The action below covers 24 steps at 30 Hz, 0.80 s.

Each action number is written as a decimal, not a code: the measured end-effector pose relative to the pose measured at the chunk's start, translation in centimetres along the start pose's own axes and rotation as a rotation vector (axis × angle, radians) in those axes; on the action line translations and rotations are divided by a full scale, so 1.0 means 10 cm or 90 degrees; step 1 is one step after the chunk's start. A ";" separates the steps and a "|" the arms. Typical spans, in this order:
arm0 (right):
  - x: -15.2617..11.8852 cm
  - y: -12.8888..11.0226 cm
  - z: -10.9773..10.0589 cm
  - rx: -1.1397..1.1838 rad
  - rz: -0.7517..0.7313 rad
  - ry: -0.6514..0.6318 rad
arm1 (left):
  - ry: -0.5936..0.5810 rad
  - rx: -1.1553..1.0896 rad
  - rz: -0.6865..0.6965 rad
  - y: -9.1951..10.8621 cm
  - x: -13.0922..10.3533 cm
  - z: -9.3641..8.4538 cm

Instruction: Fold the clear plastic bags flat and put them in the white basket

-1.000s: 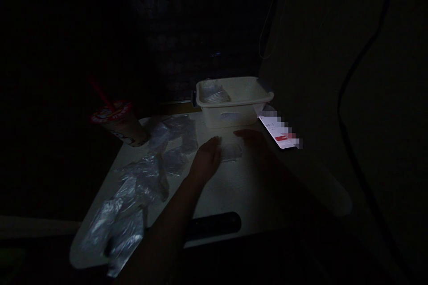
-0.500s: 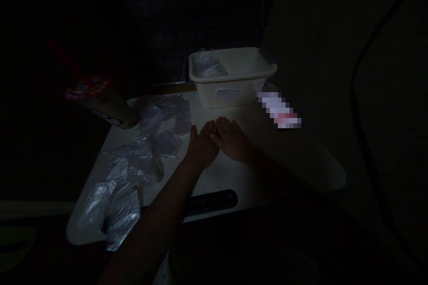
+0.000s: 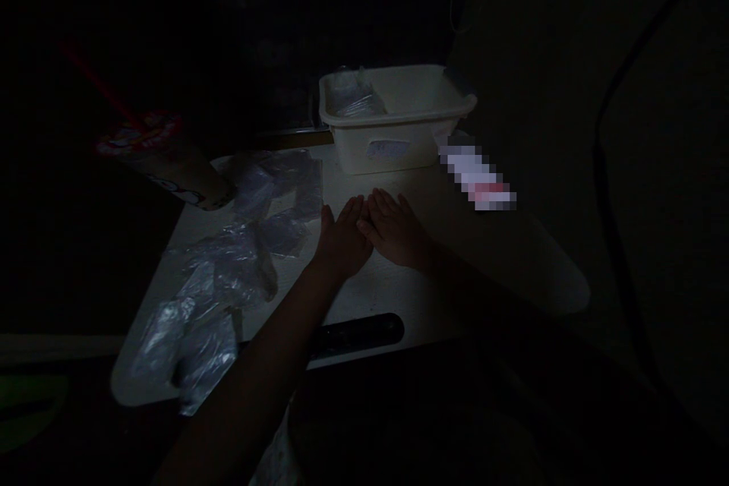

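item: left hand (image 3: 343, 241), right hand (image 3: 399, 234), flat, palms down, fingers extended, touching each other; what lies beneath, i cannot tell from here. item: clear plastic bags (image 3: 242, 269), left of both, on white table (image 3: 364, 298); white tub (image 3: 350, 153) beyond.

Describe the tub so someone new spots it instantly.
Start from the white table, where the left hand and right hand lie flat. Near its far edge, beyond the hands, stands a pale rectangular tub with a label on its front. Its open top sets it apart from the lidded cup with the red straw.
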State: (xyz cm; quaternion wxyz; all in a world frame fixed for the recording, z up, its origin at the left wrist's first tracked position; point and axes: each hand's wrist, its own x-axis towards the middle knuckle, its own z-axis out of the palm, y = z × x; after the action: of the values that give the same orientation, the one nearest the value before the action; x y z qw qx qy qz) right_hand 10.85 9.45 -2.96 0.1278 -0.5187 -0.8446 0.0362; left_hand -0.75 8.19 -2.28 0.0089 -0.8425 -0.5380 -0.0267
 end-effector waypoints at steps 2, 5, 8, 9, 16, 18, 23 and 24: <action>0.00 0.00 0.01 -0.006 -0.002 0.000 | 0.003 0.005 0.002 0.00 0.00 0.00; 0.00 0.00 0.01 -0.009 -0.008 0.003 | 0.004 0.014 0.003 0.00 0.00 0.00; 0.00 0.00 0.01 -0.014 -0.012 0.011 | 0.002 0.015 -0.001 0.01 0.00 0.00; 0.00 0.00 0.01 -0.016 -0.012 0.015 | 0.001 0.016 -0.001 0.00 0.00 0.00; 0.01 0.02 0.03 -0.022 -0.018 0.032 | 0.001 0.020 0.001 -0.01 0.01 0.03; 0.00 0.02 0.03 -0.024 -0.020 0.032 | -0.001 0.014 -0.001 0.00 0.01 0.02; 0.00 0.00 0.01 -0.021 -0.009 0.022 | -0.012 0.010 -0.004 0.01 0.00 -0.01; 0.00 0.00 0.01 -0.021 -0.008 0.020 | -0.014 0.007 -0.003 0.01 0.00 -0.02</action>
State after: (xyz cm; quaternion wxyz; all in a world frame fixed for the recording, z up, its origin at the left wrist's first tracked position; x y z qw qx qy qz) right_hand 10.83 9.48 -3.01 0.1326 -0.5157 -0.8463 0.0134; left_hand -0.64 8.15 -2.12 0.0072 -0.8413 -0.5403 -0.0143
